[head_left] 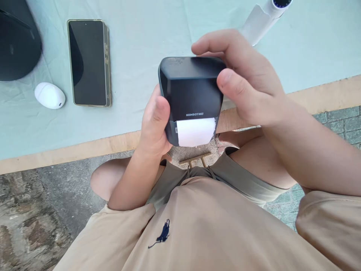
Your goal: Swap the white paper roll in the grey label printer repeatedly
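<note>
Bright, even daylight; soft shadows; sharp focus; slight wide-angle stretch at edges; no glare.

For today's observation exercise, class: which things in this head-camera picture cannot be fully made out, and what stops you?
- Black label printer: its sides are covered by the left hand and right hand; small print beside the brand name is too tiny to read.
- Dark object, far left: cut off by the picture's edge.
- White roll, top: cut off by the upper edge.
- Phone: screen dark, nothing readable.
</note>
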### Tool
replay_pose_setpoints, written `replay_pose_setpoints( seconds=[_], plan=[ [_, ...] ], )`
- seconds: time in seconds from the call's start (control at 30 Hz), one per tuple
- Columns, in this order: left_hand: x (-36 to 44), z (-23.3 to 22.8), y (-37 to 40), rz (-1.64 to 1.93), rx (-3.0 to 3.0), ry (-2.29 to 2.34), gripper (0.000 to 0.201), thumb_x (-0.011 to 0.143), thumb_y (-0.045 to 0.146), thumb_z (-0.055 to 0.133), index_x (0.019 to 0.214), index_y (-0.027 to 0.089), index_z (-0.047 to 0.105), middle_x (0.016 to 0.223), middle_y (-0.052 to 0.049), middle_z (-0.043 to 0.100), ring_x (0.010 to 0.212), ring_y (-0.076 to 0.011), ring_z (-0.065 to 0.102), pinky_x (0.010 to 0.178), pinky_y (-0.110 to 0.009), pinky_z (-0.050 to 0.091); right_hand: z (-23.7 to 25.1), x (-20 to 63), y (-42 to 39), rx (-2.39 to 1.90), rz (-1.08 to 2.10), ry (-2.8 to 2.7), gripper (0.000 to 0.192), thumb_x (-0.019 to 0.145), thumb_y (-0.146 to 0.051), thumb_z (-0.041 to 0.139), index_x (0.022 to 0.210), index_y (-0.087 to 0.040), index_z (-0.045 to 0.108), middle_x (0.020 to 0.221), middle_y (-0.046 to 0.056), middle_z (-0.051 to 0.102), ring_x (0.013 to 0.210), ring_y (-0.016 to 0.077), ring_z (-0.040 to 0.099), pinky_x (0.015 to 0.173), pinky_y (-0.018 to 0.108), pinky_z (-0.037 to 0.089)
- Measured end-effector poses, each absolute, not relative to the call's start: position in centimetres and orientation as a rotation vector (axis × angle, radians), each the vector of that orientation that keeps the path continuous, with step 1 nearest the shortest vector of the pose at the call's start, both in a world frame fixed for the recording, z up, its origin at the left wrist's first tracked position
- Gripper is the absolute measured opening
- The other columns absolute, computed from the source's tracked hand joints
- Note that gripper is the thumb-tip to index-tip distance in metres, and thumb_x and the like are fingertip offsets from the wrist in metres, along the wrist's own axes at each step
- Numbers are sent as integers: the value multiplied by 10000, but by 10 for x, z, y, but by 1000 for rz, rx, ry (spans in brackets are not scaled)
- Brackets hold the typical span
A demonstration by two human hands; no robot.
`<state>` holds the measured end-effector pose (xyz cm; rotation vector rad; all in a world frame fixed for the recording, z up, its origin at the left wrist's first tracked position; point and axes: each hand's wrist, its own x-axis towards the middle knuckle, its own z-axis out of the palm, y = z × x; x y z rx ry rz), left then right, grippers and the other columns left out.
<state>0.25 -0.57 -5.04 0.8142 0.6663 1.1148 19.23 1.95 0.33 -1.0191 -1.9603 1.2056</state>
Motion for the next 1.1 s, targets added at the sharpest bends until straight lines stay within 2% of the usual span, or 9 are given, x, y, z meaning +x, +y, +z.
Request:
replay_pose_setpoints(
  seconds=[0.1,0.2,0.33,0.47,0.63,0.8,0.93,1.03,1.1],
  plan=[
    [4,-46,-8,1147,788,734,458,862,710,559,1090,360,749,1253,-32,714,1472,-377,455,1169,-543,452,4,192,19,-970,1130,-1984,384,1033,-369,394,1343,-165,492,1319,48,602,1212,130,599,1115,303,503],
    [3,-45,-10,1185,742,809,466,960,621,439,1092,314,764,1271,-43,717,1450,-369,484,1201,-556,419,2,190,20,-927,1122,-2000,339,1024,-299,399,1328,-174,480,1391,24,567,1263,123,575,1125,300,491],
    [1,-45,-10,1153,720,797,382,930,601,511,1054,348,769,1251,-18,736,1464,-392,458,1181,-574,434,2,190,19,-917,1164,-1985,400,1020,-336,403,1356,-124,446,1377,57,571,1232,141,586,1100,332,500],
    [0,-44,-11,1156,734,866,369,914,643,529,1040,376,752,1257,6,737,1470,-381,452,1201,-578,414,2,192,20,-866,1137,-2071,427,1006,-384,460,1374,-171,420,1425,45,536,1268,134,566,1124,313,484],
    [-1,-40,-12,1109,714,958,313,908,578,567,964,316,728,1095,-61,765,1442,-401,483,1136,-601,486,0,197,24,-796,1096,-2170,655,917,-557,600,1422,-213,361,1504,37,434,1377,170,491,1166,335,477],
    [3,-30,-12,1075,629,953,366,965,495,451,962,242,716,1039,-102,745,1441,-407,489,1190,-643,440,4,197,25,-835,961,-2226,645,908,-543,626,1419,-217,407,1509,49,454,1387,173,494,1215,339,459],
    [6,-26,-13,1162,655,829,491,1033,522,332,1033,204,706,1273,-67,704,1531,-350,388,1278,-598,348,9,195,22,-927,666,-2213,566,918,-591,567,1298,-171,539,1325,54,570,1289,176,521,1129,348,520],
    [4,-33,-13,1236,727,801,374,976,523,486,1034,233,715,1245,-35,718,1573,-332,322,1317,-554,291,13,195,18,-1064,453,-2130,583,898,-653,534,1218,-170,605,1219,59,584,1179,190,577,960,344,579],
    [1,-40,-12,1200,761,800,316,908,522,599,1058,272,719,1238,-22,726,1579,-345,310,1316,-544,296,18,194,15,-1203,534,-1994,570,862,-673,583,1198,-213,617,1186,29,585,1050,172,639,874,328,590]
  ],
)
